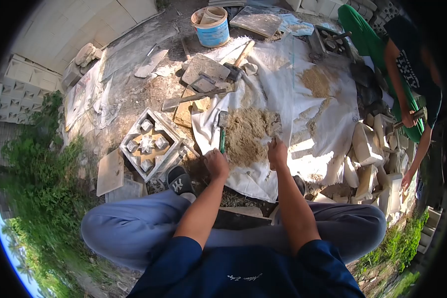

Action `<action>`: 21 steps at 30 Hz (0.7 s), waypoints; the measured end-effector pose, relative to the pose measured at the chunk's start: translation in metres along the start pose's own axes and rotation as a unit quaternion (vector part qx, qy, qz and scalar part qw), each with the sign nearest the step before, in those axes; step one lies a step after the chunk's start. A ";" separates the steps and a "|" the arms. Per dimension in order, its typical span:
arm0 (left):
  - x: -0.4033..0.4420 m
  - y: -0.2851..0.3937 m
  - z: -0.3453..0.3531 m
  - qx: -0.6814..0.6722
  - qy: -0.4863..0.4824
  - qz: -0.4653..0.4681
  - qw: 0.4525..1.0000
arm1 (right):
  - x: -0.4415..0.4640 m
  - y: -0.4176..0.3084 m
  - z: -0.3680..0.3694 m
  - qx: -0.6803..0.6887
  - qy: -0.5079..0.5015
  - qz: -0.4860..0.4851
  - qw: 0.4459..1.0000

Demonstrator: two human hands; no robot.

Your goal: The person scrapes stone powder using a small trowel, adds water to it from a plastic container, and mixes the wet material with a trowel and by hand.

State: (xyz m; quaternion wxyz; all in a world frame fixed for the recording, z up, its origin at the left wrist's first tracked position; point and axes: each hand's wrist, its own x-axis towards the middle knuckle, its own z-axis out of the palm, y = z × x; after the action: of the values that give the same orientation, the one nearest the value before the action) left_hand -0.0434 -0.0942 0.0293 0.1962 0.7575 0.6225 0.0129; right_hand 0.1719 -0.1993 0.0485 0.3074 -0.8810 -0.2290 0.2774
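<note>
A heap of sandy, light-brown mix [248, 136] lies on a white sheet [253, 186] in front of me. My left hand [216, 164] is closed round a green-handled trowel [222, 141], which stands along the heap's left edge. At the right edge, my right hand [278, 152] is closed on a second trowel [277, 127]; its handle is mostly hidden in my fist, and its grey blade rests against the mix. Left of my hands sits a square mould [146, 141] with a star and petal pattern.
A hammer [241, 59] and flat slabs [203, 69] lie beyond the heap. Farther back stands a blue bucket [212, 35]. Broken pale blocks [367, 144] are piled at the right, where another person [412, 64] holds a hammer-like tool [416, 116]. Green plants [39, 149] grow at the left.
</note>
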 end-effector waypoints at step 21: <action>0.122 0.014 -0.066 -0.087 0.036 -0.042 0.995 | -0.005 -0.007 0.005 0.053 0.065 0.036 0.996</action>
State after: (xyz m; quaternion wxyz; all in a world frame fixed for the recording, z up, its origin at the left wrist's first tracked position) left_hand -0.0208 0.0376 0.0672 0.2395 0.7099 0.6567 0.0859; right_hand 0.1634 -0.1955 0.0520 0.3575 -0.8872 -0.1621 0.2425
